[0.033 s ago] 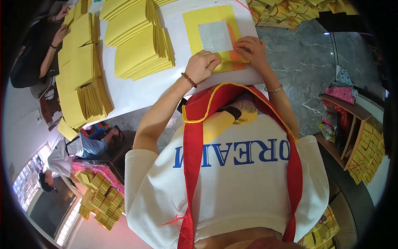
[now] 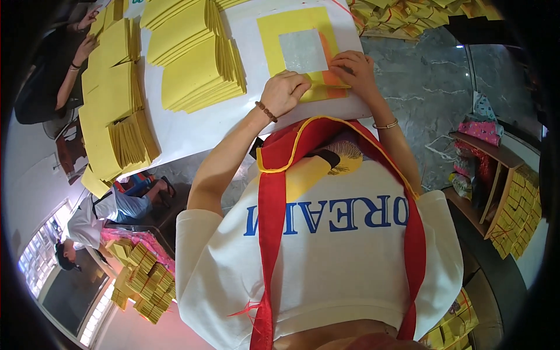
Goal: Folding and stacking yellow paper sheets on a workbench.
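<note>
A yellow paper sheet (image 2: 268, 41) with a silver square (image 2: 304, 51) and an orange strip (image 2: 325, 46) lies near the table's front edge. Its near edge is turned up in a narrow fold (image 2: 324, 87). At the fold's left end, my left hand (image 2: 284, 92) is closed, thumb and fingers pinching the paper. My right hand (image 2: 354, 71) pinches the right end beside the orange strip, its fingers bent. The fingertips of both hands are partly hidden.
Overlapping stacks of folded yellow paper (image 2: 195, 76) fill the white table (image 2: 153, 76) to the left. Another person's hand (image 2: 84, 49) rests by the far-left stacks (image 2: 111, 87). More yellow bundles (image 2: 408, 17) lie at the back right. A seated person (image 2: 93, 216) is at lower left.
</note>
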`<state>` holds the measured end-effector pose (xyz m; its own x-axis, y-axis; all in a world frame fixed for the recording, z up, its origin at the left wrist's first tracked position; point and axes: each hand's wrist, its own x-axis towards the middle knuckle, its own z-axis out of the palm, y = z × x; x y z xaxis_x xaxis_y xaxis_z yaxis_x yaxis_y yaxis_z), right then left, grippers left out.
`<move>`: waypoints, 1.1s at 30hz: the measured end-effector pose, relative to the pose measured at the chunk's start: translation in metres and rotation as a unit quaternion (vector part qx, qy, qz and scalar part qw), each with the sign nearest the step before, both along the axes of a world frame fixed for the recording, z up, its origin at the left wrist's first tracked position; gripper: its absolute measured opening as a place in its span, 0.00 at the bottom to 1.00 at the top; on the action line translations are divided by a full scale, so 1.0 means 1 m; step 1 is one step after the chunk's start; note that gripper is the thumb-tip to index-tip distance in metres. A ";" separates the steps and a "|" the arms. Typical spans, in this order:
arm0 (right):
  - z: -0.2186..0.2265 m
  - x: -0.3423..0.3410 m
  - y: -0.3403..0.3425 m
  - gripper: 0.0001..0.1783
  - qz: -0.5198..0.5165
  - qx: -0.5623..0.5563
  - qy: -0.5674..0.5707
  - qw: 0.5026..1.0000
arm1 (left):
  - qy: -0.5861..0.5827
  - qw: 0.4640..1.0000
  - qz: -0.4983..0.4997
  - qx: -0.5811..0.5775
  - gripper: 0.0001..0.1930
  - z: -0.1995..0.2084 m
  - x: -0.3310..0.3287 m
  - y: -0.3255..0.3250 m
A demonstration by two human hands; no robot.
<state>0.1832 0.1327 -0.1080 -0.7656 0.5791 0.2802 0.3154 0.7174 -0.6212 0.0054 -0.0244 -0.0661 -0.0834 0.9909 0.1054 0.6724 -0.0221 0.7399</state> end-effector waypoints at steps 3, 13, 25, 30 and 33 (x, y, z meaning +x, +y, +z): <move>0.002 -0.001 0.000 0.08 -0.001 -0.023 0.001 1.000 | -0.009 1.000 0.014 -0.014 0.08 -0.001 -0.001 0.000; 0.020 0.006 0.007 0.13 0.081 -0.137 0.007 0.987 | -0.150 0.969 0.101 -0.167 0.10 -0.009 -0.013 0.007; 0.013 0.004 0.006 0.10 0.055 -0.104 -0.020 0.993 | -0.119 0.992 0.047 -0.006 0.29 -0.009 -0.043 -0.018; 0.025 0.008 0.014 0.13 0.099 -0.095 0.094 0.986 | 0.134 0.986 0.052 0.082 0.19 0.007 -0.035 -0.015; 0.056 0.013 -0.005 0.15 0.092 0.035 0.011 0.995 | 0.179 0.977 0.030 0.115 0.16 0.013 -0.030 -0.031</move>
<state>0.1965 0.1279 -0.0518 -0.8499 0.4081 0.3334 0.1610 0.8035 -0.5731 -0.0245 -0.0558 -0.0528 -0.0586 0.9320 0.3576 0.8919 -0.1120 0.4382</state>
